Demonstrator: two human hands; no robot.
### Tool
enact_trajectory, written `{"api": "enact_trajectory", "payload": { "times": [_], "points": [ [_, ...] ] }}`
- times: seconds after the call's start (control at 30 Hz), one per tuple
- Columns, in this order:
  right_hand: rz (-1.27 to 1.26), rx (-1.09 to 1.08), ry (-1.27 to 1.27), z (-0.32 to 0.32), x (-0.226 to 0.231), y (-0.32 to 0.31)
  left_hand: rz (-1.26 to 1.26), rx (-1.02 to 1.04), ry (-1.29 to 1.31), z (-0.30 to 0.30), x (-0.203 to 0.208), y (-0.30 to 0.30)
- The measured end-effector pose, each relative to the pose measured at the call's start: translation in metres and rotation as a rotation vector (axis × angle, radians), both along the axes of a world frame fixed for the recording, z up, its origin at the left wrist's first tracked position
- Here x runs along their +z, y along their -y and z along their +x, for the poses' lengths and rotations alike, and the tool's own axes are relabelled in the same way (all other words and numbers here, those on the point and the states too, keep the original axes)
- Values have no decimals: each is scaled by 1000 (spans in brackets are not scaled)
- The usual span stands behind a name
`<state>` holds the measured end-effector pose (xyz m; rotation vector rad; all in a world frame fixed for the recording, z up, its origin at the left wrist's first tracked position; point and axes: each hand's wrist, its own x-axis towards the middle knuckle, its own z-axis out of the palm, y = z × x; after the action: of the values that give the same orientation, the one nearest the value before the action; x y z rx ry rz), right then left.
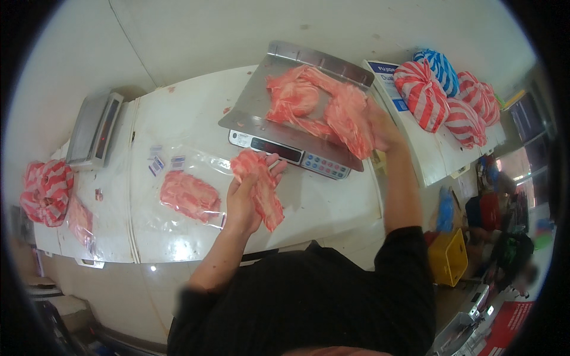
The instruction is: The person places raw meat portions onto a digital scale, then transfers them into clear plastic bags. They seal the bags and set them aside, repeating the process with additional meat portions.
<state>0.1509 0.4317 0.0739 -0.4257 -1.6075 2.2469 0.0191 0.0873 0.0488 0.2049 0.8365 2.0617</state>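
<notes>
My left hand [244,199] is closed round a strip of raw meat [268,204], holding it in front of the digital scale [291,155]. The strip hangs down past my fingers. On the scale's steel tray [249,98] lie more pieces of pale pink raw meat [294,98]. My right hand [383,127] grips the right end of a long meat piece [349,118] at the tray's right edge; some of its fingers are hidden behind the meat. Left of my left hand, a clear plastic bag [222,169] with raw meat inside lies flat on the white table [172,243].
A second scale [95,130] stands at the left, near a red-striped bag [47,193] and a smaller meat pack [79,219]. Several tied striped bags [420,95] sit on a box at the right. A yellow crate [448,258] stands below right, near a blurred person [513,255].
</notes>
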Motion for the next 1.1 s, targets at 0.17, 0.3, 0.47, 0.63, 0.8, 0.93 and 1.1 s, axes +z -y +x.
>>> {"api": "enact_trajectory", "payload": {
  "times": [0.17,0.3,0.47,0.63,0.8,0.93,1.1],
  "points": [
    [-141,-63,-123,7,-10,3,95,-238,-46,9,46,-58],
    [-281,-130,-316,8,-26,15,-66,-362,-25,-2,29,-155],
    [-294,-82,-595,19,-57,4,-287,-510,-61,10,33,-198],
    [-429,-135,-738,20,-59,5,-320,-656,-135,11,36,-206],
    [-434,-137,-901,43,-32,-9,-361,-562,-154,15,25,-213],
    [102,-485,-526,37,18,15,-246,-469,-168,7,19,-206],
    [1276,-626,188,11,67,91,-31,-111,-227,6,54,-168]
  ]
}}
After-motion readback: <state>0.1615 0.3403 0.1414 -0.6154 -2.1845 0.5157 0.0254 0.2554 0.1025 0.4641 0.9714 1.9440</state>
